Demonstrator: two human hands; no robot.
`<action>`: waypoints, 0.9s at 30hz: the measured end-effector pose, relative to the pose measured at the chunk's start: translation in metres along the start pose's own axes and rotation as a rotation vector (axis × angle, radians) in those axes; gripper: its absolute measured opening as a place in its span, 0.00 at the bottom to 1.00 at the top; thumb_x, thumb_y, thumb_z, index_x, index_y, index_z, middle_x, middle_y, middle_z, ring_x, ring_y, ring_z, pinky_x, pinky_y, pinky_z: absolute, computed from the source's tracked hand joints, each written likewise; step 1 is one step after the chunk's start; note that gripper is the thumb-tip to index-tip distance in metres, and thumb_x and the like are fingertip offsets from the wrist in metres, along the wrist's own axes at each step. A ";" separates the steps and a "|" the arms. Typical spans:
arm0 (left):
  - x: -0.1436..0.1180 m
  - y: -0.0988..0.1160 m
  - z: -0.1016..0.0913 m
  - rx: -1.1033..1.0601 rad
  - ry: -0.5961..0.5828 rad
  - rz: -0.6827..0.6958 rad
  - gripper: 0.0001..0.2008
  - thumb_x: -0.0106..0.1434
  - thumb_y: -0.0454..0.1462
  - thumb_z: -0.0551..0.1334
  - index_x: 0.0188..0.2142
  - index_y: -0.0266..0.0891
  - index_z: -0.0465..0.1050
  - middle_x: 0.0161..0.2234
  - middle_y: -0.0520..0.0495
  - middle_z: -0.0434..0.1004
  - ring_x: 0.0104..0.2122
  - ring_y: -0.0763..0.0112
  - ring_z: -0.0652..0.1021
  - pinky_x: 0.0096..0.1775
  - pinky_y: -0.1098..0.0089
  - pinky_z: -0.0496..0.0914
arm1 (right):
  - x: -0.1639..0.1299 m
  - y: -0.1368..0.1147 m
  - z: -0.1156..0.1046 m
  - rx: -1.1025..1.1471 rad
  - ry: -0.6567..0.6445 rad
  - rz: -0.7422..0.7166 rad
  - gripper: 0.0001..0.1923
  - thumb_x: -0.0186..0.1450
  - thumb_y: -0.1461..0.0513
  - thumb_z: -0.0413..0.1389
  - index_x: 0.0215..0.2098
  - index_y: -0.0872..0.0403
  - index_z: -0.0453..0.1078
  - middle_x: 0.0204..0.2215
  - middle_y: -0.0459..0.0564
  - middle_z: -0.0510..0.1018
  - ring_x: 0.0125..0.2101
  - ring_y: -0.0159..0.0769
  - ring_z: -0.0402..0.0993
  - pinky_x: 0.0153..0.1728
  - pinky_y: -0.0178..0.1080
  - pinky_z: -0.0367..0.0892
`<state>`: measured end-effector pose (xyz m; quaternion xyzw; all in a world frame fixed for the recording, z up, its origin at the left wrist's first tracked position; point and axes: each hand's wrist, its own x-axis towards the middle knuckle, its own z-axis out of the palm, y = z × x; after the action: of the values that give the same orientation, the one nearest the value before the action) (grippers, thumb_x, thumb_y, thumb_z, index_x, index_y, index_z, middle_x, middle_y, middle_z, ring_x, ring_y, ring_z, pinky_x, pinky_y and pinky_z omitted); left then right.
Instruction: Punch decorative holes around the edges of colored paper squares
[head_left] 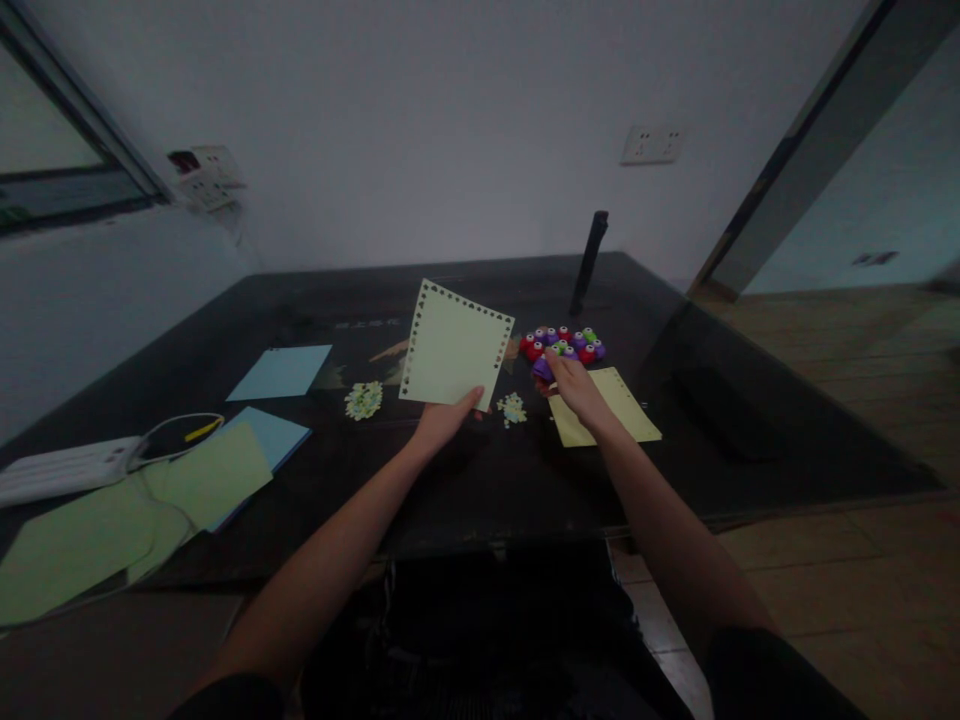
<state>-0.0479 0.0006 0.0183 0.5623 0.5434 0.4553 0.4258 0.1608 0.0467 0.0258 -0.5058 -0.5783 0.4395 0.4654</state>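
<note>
My left hand (444, 420) pinches the lower edge of a pale yellow-green paper sheet (454, 350), thumb in front. Small shaped holes run along its left, top and right edges; the sheet is tilted above the table. My right hand (574, 385) is closed around a purple craft punch (543, 369) at the near side of a cluster of punches (581, 338) in red, purple and green with eye-like knobs. Beneath my right wrist lies a yellow sheet (626, 400) with holes along an edge. Small paper cutouts (512, 408) lie between my hands.
A bigger pile of cutouts (364, 400) sits left of the held sheet. Blue paper (281, 372), green sheets (150, 495) and a white power strip (67, 468) with a cable are at the left. A black upright bar (589, 262) stands behind the punches.
</note>
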 end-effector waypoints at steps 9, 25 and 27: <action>0.002 -0.003 -0.001 0.020 -0.010 0.004 0.13 0.55 0.46 0.61 0.26 0.37 0.73 0.25 0.45 0.79 0.28 0.64 0.78 0.45 0.64 0.70 | -0.005 0.006 -0.005 -0.159 -0.232 0.066 0.25 0.56 0.42 0.55 0.16 0.53 0.63 0.12 0.45 0.65 0.15 0.30 0.61 0.17 0.35 0.60; -0.001 0.002 -0.001 0.060 0.009 -0.033 0.14 0.53 0.47 0.61 0.22 0.38 0.73 0.24 0.44 0.78 0.31 0.62 0.78 0.49 0.64 0.66 | -0.013 -0.006 0.003 -0.313 -0.447 0.132 0.27 0.65 0.44 0.42 0.19 0.55 0.59 0.17 0.44 0.63 0.17 0.27 0.61 0.19 0.31 0.62; -0.001 0.001 0.000 0.059 0.009 -0.047 0.14 0.53 0.47 0.61 0.22 0.38 0.73 0.23 0.44 0.78 0.31 0.62 0.78 0.50 0.64 0.66 | -0.014 -0.005 0.004 -0.296 -0.432 0.137 0.26 0.65 0.45 0.43 0.20 0.55 0.60 0.18 0.44 0.63 0.18 0.27 0.61 0.19 0.31 0.61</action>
<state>-0.0482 -0.0003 0.0194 0.5596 0.5717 0.4313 0.4171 0.1563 0.0319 0.0290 -0.5009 -0.6864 0.4783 0.2215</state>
